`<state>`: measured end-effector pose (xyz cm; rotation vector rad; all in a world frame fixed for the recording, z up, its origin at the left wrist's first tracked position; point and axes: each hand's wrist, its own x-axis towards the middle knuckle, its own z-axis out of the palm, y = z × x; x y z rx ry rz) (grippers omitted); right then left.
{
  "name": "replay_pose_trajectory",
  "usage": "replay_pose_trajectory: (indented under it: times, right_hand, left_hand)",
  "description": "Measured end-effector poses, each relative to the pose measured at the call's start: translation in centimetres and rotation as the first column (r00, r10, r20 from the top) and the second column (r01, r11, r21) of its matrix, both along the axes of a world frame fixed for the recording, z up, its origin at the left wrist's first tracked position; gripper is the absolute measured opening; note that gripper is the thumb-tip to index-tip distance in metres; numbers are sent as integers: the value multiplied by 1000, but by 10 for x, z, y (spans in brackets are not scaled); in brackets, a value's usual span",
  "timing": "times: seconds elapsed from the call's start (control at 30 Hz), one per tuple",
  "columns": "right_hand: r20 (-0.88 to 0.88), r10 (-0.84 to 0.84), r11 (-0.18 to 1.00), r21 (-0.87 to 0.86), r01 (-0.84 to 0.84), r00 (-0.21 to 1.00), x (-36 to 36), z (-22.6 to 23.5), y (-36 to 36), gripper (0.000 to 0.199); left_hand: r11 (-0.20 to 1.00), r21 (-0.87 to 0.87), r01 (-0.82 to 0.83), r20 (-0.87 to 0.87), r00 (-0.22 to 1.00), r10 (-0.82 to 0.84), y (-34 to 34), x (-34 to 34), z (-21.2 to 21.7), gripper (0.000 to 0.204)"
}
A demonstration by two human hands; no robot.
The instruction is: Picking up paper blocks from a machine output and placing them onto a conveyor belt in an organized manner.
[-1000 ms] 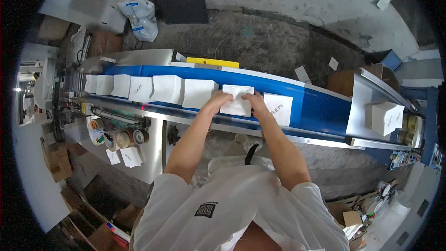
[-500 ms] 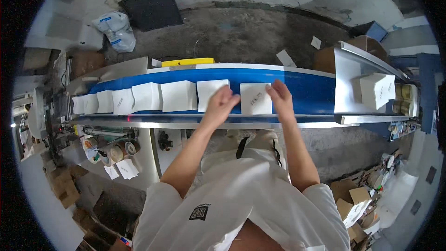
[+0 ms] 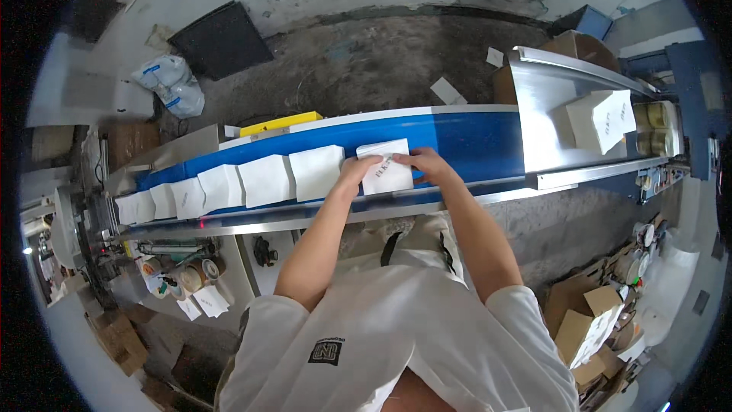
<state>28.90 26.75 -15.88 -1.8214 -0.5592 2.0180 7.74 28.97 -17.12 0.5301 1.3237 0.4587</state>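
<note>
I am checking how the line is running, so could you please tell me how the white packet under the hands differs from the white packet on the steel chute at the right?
The packet under the hands lies on the blue belt; the chute packet rests on bare steel. The first is touched by the left hand and right hand; the second lies untouched. The first sits beside a row of packets; the second lies alone. Both are white, squarish, dark-marked.

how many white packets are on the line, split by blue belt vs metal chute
White packets on the blue belt: 7, counting the packet that the left hand and right hand touch, and the row to its left
White packet on the metal chute: 1, the chute packet
Total: 8
</note>
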Motion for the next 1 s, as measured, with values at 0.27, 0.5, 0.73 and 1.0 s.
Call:
replay_pose_trajectory:
  times: [0.27,0.5,0.73,1.0]
  right_hand:
    - [-21,30,999,-24,-31,999,-8,0,5,66]
    - [-47,19,1000,-12,-20,999,-7,0,1,64]
    - [-10,-146,989,-23,146,989,8,8,2,101]
    - [72,19,998,64,-24,997,10,11,-1,106]
  left_hand:
    - [999,-30,-20,19,1000,21,7,-3,-16,39]
    - [999,-34,-12,-15,1000,12,7,-1,-10,43]
    - [995,-95,-9,30,999,12,6,-3,-7,37]
    - [998,-64,24,35,999,-21,5,-2,-5,34]
